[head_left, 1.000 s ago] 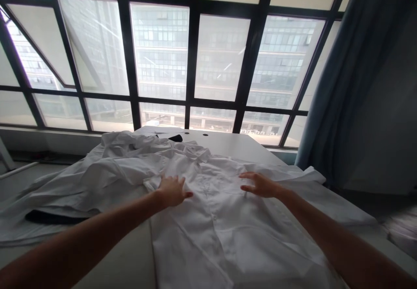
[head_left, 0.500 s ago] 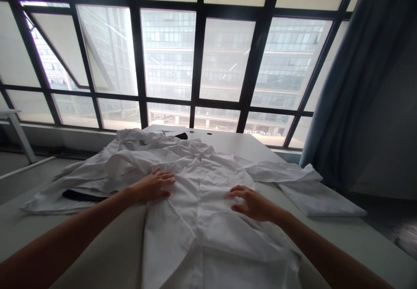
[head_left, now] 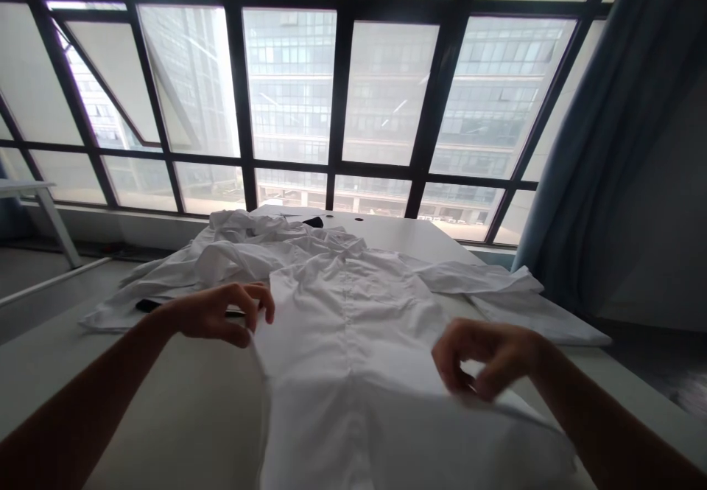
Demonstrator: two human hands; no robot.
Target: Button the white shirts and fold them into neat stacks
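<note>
A white button-front shirt (head_left: 314, 372) lies face up on a pale table (head_left: 182, 401), its placket running down the middle. At its left side edge, my left hand (head_left: 218, 312) is closed with thumb and fingers pinching the fabric. My right hand (head_left: 491, 357), slightly blurred, has its fingers curled onto the right side of the shirt, where the cloth is raised off the table. One long sleeve (head_left: 486, 282) stretches out to the right. The shirt's lower hem runs out of view at the bottom.
More crumpled white garments (head_left: 235, 225) are heaped to the left and back. A dark object (head_left: 314, 222) rests behind them, and a black strip (head_left: 146, 305) pokes out at the left. Folded white cloth (head_left: 552, 324) lies at the right. Windows and a blue curtain (head_left: 585, 151) stand beyond.
Both hands, flat or loosely resting on the shirt before, have moved outward to its side edges and closed on the fabric. The right side of the shirt has lifted.
</note>
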